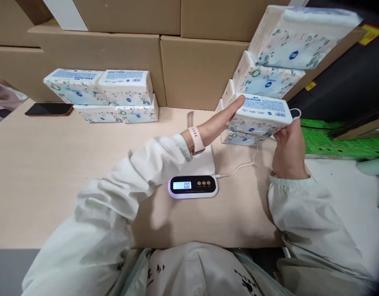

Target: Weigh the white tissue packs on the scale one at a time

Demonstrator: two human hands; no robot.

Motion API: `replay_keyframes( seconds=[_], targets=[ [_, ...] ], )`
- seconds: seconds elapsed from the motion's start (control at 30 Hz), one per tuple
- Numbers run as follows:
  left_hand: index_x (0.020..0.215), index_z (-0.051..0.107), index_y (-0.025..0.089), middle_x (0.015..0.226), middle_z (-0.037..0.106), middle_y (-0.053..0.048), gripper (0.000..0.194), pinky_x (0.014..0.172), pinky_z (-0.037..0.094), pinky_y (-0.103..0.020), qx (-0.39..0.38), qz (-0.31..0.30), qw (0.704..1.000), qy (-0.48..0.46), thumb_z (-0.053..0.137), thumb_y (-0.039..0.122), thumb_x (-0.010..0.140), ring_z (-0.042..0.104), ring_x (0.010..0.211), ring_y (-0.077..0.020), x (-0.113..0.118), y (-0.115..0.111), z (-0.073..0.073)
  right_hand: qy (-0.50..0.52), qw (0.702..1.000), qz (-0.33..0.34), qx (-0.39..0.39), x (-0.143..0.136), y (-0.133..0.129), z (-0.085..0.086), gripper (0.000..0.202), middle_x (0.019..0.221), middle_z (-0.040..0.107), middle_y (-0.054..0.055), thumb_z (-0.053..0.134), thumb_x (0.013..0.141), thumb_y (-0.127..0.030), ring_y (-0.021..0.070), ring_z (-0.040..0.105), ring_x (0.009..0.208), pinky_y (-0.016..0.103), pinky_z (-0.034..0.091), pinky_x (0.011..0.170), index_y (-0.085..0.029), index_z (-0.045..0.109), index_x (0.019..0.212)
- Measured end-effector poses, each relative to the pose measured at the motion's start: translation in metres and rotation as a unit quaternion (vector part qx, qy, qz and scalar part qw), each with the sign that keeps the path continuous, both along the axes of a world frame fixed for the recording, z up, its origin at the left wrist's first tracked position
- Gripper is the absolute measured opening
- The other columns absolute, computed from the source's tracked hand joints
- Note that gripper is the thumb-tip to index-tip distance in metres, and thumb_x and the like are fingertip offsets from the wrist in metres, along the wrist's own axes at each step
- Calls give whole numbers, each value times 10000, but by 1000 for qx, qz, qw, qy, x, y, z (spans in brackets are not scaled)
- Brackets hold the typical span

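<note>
Between my two hands is a white tissue pack [259, 115] with a floral print, at the front of the right-hand stack. My left hand [218, 119] presses its left side with straight fingers. At its right end, my right hand [288, 144] grips the lower edge, with the fingertips partly hidden under it. Another tissue pack [244, 138] lies below, and more packs [269, 80] are piled behind. Under my left forearm sits a white scale [193, 187] whose display reads 0.0.
Several tissue packs [124, 88] are stacked at the back left beside a phone [49, 109]. Cardboard boxes [204, 74] line the back. A white cable [239, 167] runs from the scale towards the right stack. A green crate [337, 142] stands at the right.
</note>
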State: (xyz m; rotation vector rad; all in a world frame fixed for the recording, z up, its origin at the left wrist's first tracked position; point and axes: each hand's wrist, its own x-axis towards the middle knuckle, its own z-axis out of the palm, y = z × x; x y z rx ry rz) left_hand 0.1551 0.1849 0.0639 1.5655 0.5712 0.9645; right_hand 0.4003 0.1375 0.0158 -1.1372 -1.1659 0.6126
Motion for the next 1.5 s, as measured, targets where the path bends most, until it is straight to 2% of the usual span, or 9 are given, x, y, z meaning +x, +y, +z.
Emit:
replay_keyframes(
  seconds=[0.1, 0.2, 0.3, 0.43, 0.57, 0.73, 0.87, 1.07, 1.5],
  targets=[
    [1288, 771, 278, 1513, 677, 8, 493, 1255, 496, -535, -66, -49, 997, 2, 424, 593, 1137, 462, 1589, -312, -41, -44, 25, 1, 1000, 4, 9, -41, -37, 9, 526, 1564, 640, 26, 567, 974, -746, 323, 499, 1579, 570, 399, 1325, -355, 720, 1289],
    [1308, 777, 313, 1558, 638, -31, 558, 1296, 436, -654, -91, 6, 996, -12, 681, 740, 963, 386, 1625, -396, -96, -96, 36, -14, 995, 95, -6, -79, -77, 13, 556, 1675, 532, -25, 558, 1008, -704, 284, 420, 1636, 583, 348, 1367, -419, 619, 1481],
    [1477, 689, 350, 1640, 556, -28, 649, 1354, 338, -662, -113, 29, 993, 20, 544, 777, 1010, 272, 1678, -381, -137, -134, 26, -12, 983, 174, -64, -106, -101, 2, 602, 1755, 428, -51, 548, 1054, -614, 245, 353, 1672, 534, 296, 1402, -442, 464, 1625],
    [1655, 502, 359, 1768, 367, 16, 650, 1403, 249, -611, -123, 24, 991, 43, 378, 686, 1107, 201, 1704, -337, -164, -152, -7, -10, 960, 255, -117, -125, -108, -18, 619, 1768, 411, -51, 505, 1086, -574, 216, 371, 1660, 490, 303, 1406, -424, 389, 1675],
    [1670, 477, 367, 1787, 322, 10, 619, 1396, 251, -607, -66, 117, 988, 76, 417, 637, 1116, 232, 1697, -328, -176, -159, -40, -1, 974, 207, -97, -125, -106, -27, 526, 1666, 562, -11, 563, 1070, -549, 246, 529, 1548, 514, 417, 1334, -381, 560, 1568],
    [1534, 645, 303, 1680, 516, -59, 469, 1402, 231, -534, 114, 313, 941, 68, 577, 471, 1101, 375, 1643, -298, -183, -170, -71, 16, 999, 38, -18, -120, -103, -26, 341, 1372, 757, 51, 564, 1075, -491, 275, 685, 1331, 561, 480, 1232, -299, 738, 1296],
    [1367, 732, 261, 1554, 642, -83, 365, 1355, 317, -501, 82, 335, 938, 16, 563, 452, 1105, 514, 1549, -287, -183, -171, -80, 26, 999, -9, 36, -120, -100, -31, 260, 1237, 773, 71, 605, 1054, -467, 286, 735, 1190, 553, 545, 1119, -293, 730, 1201],
    [1227, 749, 236, 1447, 718, -85, 322, 1342, 320, -514, 86, 370, 925, -11, 612, 482, 1070, 580, 1481, -295, -182, -167, -79, 0, 1000, -25, 15, -119, -103, -37, 267, 1065, 758, 61, 574, 1052, -475, 256, 727, 1041, 499, 536, 1028, -257, 696, 1147],
    [1260, 757, 224, 1394, 749, -79, 319, 1311, 400, -429, 66, 341, 936, -47, 569, 427, 1101, 648, 1410, -242, -178, -169, -78, -27, 999, -46, 8, -119, -109, -36, 326, 890, 694, 44, 511, 1067, -510, 217, 624, 744, 398, 480, 728, -244, 698, 1073]
  ],
)
